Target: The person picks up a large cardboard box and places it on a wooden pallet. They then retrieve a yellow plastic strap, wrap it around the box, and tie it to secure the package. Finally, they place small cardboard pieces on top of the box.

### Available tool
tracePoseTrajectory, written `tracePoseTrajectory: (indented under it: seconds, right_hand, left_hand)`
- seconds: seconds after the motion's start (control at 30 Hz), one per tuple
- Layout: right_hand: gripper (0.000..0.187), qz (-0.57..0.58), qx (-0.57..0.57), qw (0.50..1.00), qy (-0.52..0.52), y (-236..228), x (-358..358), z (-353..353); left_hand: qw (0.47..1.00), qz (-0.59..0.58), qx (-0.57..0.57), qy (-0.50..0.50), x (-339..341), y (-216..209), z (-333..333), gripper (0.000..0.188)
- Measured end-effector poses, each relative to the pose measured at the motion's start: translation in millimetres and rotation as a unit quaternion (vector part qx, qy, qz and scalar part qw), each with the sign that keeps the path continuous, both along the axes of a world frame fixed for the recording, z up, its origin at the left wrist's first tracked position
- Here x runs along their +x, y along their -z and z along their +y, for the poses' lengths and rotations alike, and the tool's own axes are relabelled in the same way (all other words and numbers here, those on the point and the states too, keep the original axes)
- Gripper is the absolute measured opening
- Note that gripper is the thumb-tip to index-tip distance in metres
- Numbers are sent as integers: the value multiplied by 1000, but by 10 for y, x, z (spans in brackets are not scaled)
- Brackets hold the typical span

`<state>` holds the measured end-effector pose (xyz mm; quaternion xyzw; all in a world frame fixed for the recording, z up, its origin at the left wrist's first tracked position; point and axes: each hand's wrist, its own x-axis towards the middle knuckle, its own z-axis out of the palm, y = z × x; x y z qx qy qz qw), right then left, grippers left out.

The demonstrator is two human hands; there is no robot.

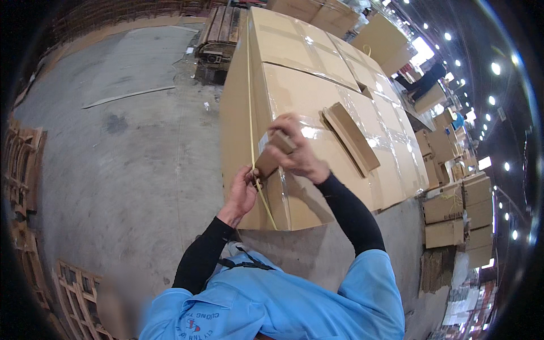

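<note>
A large stack of taped cardboard boxes (317, 93) stands in front of me, with a yellow strap (251, 107) running down its left side. My right hand (297, 150) is closed around a folded piece of cardboard (266, 164), held against the near left edge of the stack; motion blurs its fingers slightly. Just below and to the left, my left hand (242, 192) pinches the yellow strap near the cardboard piece's lower end. A second cardboard piece, a long folded angle strip (352, 139), lies on top of the boxes to the right of my right hand.
Wooden pallets (79, 294) lie at the lower left and left edge. A slatted conveyor (218, 28) sits behind the stack, beside bare concrete floor (136, 147). More carton stacks (445, 212) line the right, and a person in dark clothes (428, 79) is farther back.
</note>
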<state>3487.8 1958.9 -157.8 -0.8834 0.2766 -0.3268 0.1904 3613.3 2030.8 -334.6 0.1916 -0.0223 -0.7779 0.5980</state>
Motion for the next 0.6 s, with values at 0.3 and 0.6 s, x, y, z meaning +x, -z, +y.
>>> tracePoseTrajectory:
  seconds: [0.3, 0.6]
  right_hand:
    - [30, -8, 55, 998, 10, 440, -115, -43]
    - [28, 14, 40, 999, 9, 300, -198, 590]
  left_hand:
    - [921, -385, 35, 37, 368, 365, 194, 33]
    - [973, -196, 39, 119, 82, 716, 34, 41]
